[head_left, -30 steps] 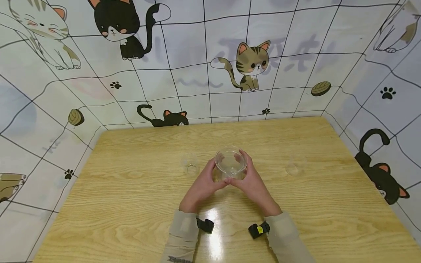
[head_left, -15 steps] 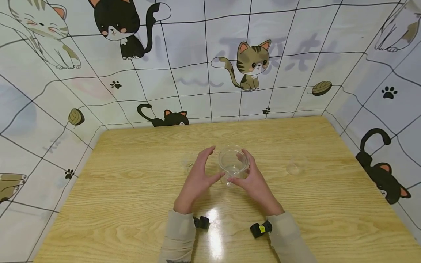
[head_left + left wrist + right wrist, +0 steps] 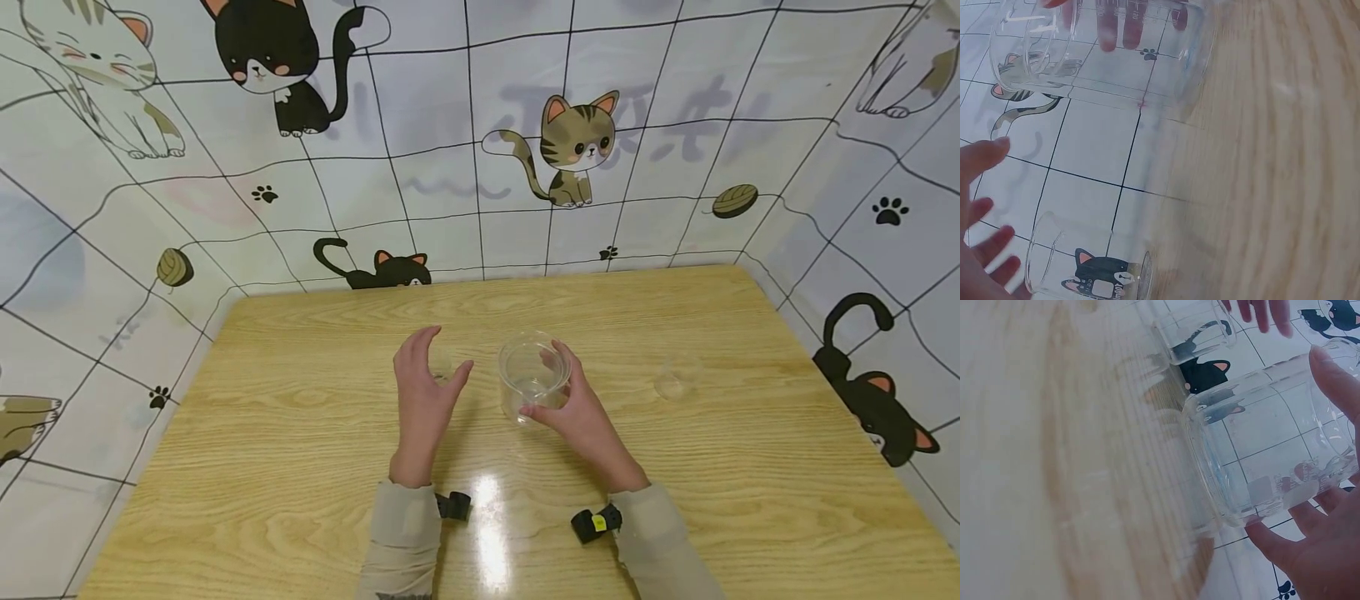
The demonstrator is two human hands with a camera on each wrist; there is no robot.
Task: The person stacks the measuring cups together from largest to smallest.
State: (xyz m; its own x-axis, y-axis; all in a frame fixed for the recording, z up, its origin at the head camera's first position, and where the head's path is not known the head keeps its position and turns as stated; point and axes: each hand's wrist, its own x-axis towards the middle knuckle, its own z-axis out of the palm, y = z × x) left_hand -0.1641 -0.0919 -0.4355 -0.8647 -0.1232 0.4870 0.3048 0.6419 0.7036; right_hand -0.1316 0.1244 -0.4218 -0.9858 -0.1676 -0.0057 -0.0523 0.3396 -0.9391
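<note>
Wooden table (image 3: 300, 483), large clear beaker (image 3: 516, 390) upright, long axis vertical, right grip (image 3: 574, 407) around it, left grip (image 3: 422, 390) released

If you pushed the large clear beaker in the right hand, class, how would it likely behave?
The large clear beaker is probably stiff: it shows no dent where the right hand grips it. Its thin, see-through wall suggests glass, so it may be fragile. Upright, with a broad flat base, it seems likelier to slide than tip.
</note>
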